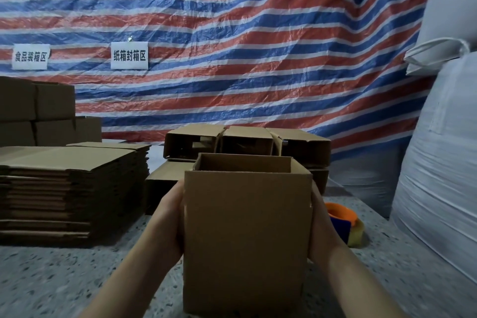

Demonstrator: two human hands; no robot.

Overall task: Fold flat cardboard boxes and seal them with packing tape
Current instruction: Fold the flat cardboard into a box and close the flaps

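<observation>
An opened-up brown cardboard box (247, 235) stands upright in the middle of the speckled table (64, 281), its top open toward the far side. My left hand (167, 217) holds its left wall and my right hand (321, 230) holds its right wall, so the box sits clasped between them. The fingers of both hands are hidden behind the box. An orange and blue tape dispenser (340, 217) with a roll of clear packing tape (357, 233) lies on the table just right of my right hand.
A tall stack of flat cardboard blanks (69, 188) lies at the left. Several formed boxes (245, 142) lie on their sides behind the held box, more stand at the far left (38, 111). Big white sacks (438, 162) crowd the right. A striped tarp hangs behind.
</observation>
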